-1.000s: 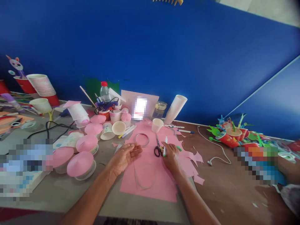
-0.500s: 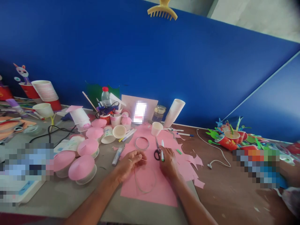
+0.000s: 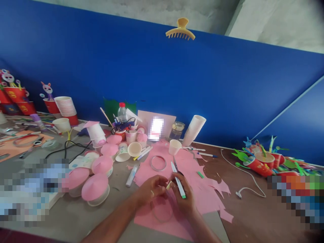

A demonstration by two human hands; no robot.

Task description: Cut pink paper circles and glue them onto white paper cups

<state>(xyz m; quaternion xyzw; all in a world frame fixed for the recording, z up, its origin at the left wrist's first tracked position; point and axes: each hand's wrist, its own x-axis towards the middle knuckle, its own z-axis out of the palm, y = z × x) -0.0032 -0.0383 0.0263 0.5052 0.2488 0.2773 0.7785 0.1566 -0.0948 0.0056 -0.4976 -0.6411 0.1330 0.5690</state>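
My left hand (image 3: 151, 191) and my right hand (image 3: 181, 196) meet over a pink paper sheet (image 3: 182, 168) on the table. The right hand is closed round a white marker with a green end (image 3: 178, 182). The left hand pinches a thin wire-like loop (image 3: 162, 211) that hangs down onto the pink sheet. A small pale piece (image 3: 168, 185) sits between the two hands' fingertips. Black-handled scissors (image 3: 175, 166) lie just behind the right hand, partly hidden. A clear tape ring (image 3: 158, 163) lies on the sheet beyond the hands.
Pink-lidded cups (image 3: 95, 188) stand at left, with paper cups (image 3: 175, 146), a stack of white cups (image 3: 193, 130), a water bottle (image 3: 122, 113) and pens behind. A white cable (image 3: 249, 189) and red decorated cups (image 3: 258, 163) lie right. A blue wall (image 3: 162, 77) rises behind.
Both hands have drawn together and nearer to me. The right hand lifted the marker off the sheet, and the left closed from open-palmed to a pinch on the loop. The camera tilted up.
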